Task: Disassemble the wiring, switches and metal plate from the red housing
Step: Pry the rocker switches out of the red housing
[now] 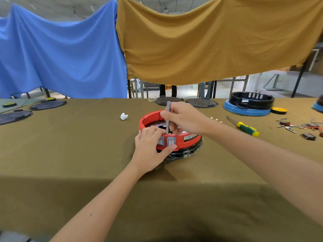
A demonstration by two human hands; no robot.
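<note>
Both forearms bare, reaching in from near edge of counter. Left hand [151, 145] fingers curled over top, thumb stretched along front — clamping. Right hand [183, 117] above, fingers pinching thin upright shaft, tip pointing down.

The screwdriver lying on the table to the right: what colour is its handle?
The screwdriver has a green and yellow handle, shown in the head view.

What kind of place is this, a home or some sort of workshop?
Most likely a workshop or factory floor. A cloth-covered bench holds a red housing being taken apart, a screwdriver and loose wiring. More housings wait at the far edge, and other workstations show beyond the hung cloths.
</note>
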